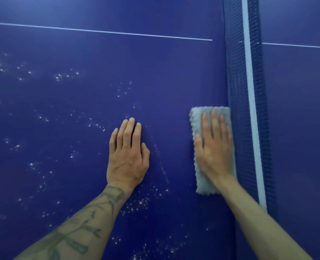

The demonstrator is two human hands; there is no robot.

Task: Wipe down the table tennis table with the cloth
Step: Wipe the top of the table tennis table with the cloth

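- On the blue table tennis table, head view: right hand is lying flat on a folded grey cloth, fingers straight and slightly spread, pressing it down rather than curling round it.
- Cloth is sitting with its long edge touching the base of the net, which is running up the right side of frame.
- Left hand is resting flat on bare surface near the cloth, fingers straight and together, holding nothing; probably bracing.
- White specks are showing across most of the surface left of and below the left hand; can't tell if droplets or dust.
- Strip between the hands and along the net is looking clean.
- Judgement: early to midway. Net-side strip is looking done, the speckled area is waiting, and the half beyond the net is mostly out of frame.
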